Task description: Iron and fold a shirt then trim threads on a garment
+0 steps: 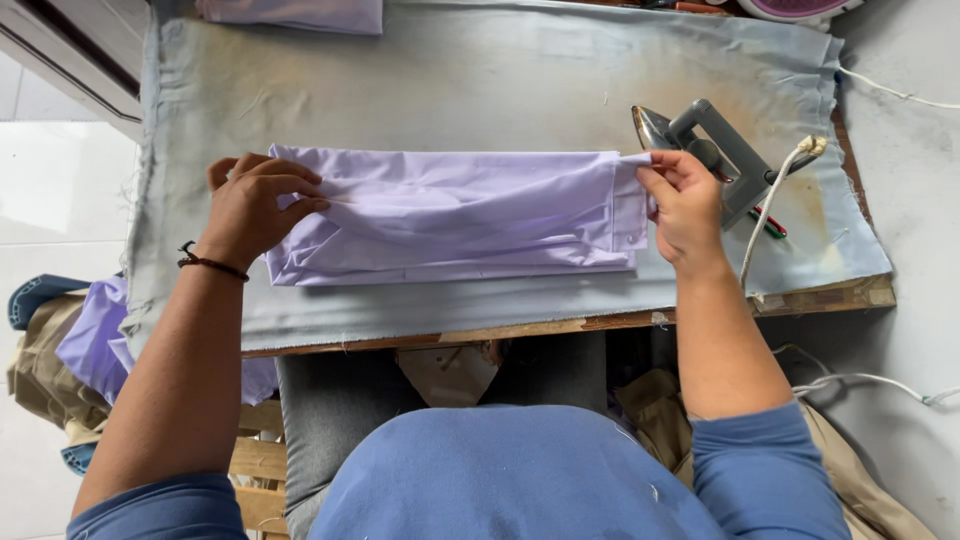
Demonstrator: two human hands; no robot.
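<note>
A folded lilac garment (460, 215) lies lengthwise on a grey cloth-covered board (480, 80). My left hand (255, 205) presses and grips its left end, fingers curled over the fabric. My right hand (682, 200) pinches the upper right corner of the garment between thumb and fingers. A dark cord bracelet sits on my left wrist.
A grey iron (712, 150) rests on its side just right of my right hand, its white cord (775, 195) trailing off the board. Another lilac piece (295, 14) lies at the board's far edge. More lilac and tan cloth (80, 345) is heaped low at left.
</note>
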